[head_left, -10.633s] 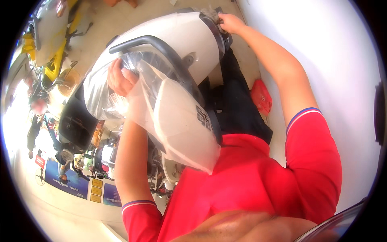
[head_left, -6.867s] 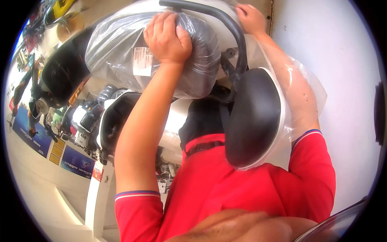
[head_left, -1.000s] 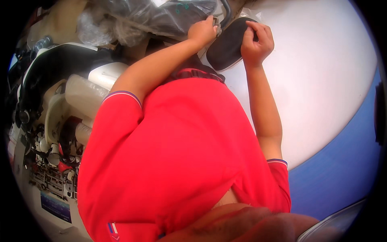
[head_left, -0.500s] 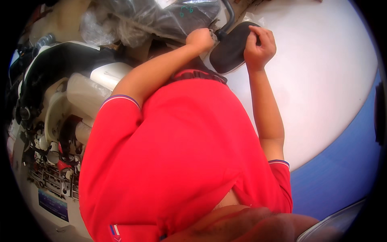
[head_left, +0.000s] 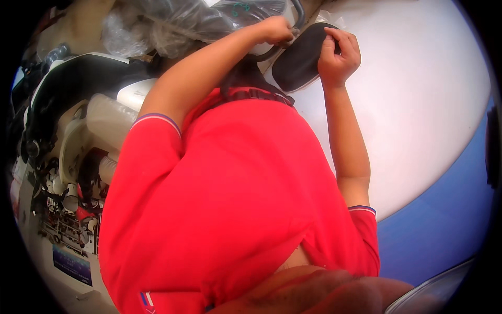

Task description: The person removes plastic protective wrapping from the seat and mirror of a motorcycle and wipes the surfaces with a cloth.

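Note:
A black, rounded oblong piece (head_left: 297,62) with a thin pale lower edge, looking like the back of a vehicle mirror, is tilted at upper centre. My right hand (head_left: 340,56) is closed at its right end, thumb and curled fingers at the rim. My left hand (head_left: 276,31), also closed, is at a curved black tube (head_left: 299,11) just beyond the piece's left end. A small grey crumpled bit (head_left: 295,33) shows at its fingertips; I cannot make out its kind. The fingers hide where tube and piece meet.
Clear plastic wrapping (head_left: 172,31) covers dark things at upper left. Below it stands a black-and-white curved vehicle body (head_left: 73,83), with assorted parts (head_left: 70,209) beneath. A large white surface (head_left: 413,104) lies right, bordered by a blue one (head_left: 439,225).
My left hand has moved up and to the right, onto the curved tube's side. The black piece has shifted slightly up; my right hand stays at its end.

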`<move>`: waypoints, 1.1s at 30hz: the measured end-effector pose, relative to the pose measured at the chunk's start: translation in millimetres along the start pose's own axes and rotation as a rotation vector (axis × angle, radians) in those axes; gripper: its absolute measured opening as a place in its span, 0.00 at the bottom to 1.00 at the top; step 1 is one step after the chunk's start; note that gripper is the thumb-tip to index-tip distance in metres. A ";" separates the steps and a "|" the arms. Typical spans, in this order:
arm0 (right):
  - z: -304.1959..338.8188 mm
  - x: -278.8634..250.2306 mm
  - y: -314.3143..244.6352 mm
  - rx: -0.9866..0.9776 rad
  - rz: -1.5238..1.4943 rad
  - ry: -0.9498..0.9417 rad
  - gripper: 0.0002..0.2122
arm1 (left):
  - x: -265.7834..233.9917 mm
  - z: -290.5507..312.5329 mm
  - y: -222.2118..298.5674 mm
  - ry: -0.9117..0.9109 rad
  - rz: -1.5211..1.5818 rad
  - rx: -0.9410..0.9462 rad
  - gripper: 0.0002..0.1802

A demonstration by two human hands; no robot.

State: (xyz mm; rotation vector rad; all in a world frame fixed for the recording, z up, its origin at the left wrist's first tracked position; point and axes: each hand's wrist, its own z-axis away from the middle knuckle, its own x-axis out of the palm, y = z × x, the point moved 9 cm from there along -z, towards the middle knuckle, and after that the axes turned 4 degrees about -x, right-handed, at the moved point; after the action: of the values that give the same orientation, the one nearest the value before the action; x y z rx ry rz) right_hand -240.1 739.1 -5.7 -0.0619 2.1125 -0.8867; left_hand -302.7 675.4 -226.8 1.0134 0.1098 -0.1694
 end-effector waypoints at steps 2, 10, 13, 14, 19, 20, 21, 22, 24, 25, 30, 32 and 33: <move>-1.3 0.9 -1.0 0.000 -0.006 -0.003 0.07 | 2.2 -13.7 4.3 0.015 0.009 -0.080 0.13; 0.1 1.3 -1.9 -0.006 -0.023 0.015 0.07 | -30.9 -64.0 26.8 0.488 -0.205 -0.116 0.16; 2.0 -1.3 1.5 -0.011 -0.019 0.029 0.07 | -44.6 -74.8 33.9 0.645 -0.263 -0.099 0.12; 1.5 -0.5 0.1 -0.008 -0.023 0.027 0.07 | -45.0 -86.3 21.9 0.561 -0.212 -0.170 0.15; -2.4 -0.1 -5.3 -0.042 -0.016 0.029 0.07 | -13.7 -105.2 12.2 0.033 -0.560 -0.187 0.09; -2.0 -0.4 -5.0 -0.043 -0.017 0.035 0.07 | 2.1 -101.1 15.1 -0.117 -0.732 -0.117 0.07; -1.5 0.6 -4.6 -0.039 -0.010 0.031 0.07 | 3.0 -93.9 14.4 -0.113 -0.736 -0.118 0.07; -0.7 -1.3 -2.0 -0.031 0.004 0.033 0.07 | 9.8 -74.8 14.1 -0.164 -0.583 -0.205 0.07; -0.7 -1.8 -2.7 -0.024 -0.009 0.025 0.07 | 6.8 -47.4 19.2 -0.137 -0.597 -0.161 0.07; -0.8 0.4 -2.3 -0.006 -0.018 0.010 0.07 | 6.0 -35.6 26.5 -0.071 -0.768 -0.027 0.07; 1.0 0.9 0.6 -0.004 -0.018 -0.002 0.07 | 12.3 49.6 5.0 -0.300 -0.630 -0.135 0.11; -0.7 -0.4 -1.5 0.006 -0.019 0.008 0.07 | 8.1 89.0 -15.1 -0.199 -0.485 -0.316 0.15; -2.1 1.2 -1.0 0.003 -0.024 0.004 0.07 | 10.7 97.4 -31.2 -0.058 -0.399 -0.341 0.13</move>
State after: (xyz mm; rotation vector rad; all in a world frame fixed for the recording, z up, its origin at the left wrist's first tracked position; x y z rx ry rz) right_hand -242.7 739.2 -5.1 -0.0843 2.1177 -0.9045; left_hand -297.0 575.4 -203.5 0.6373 0.2787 -0.5261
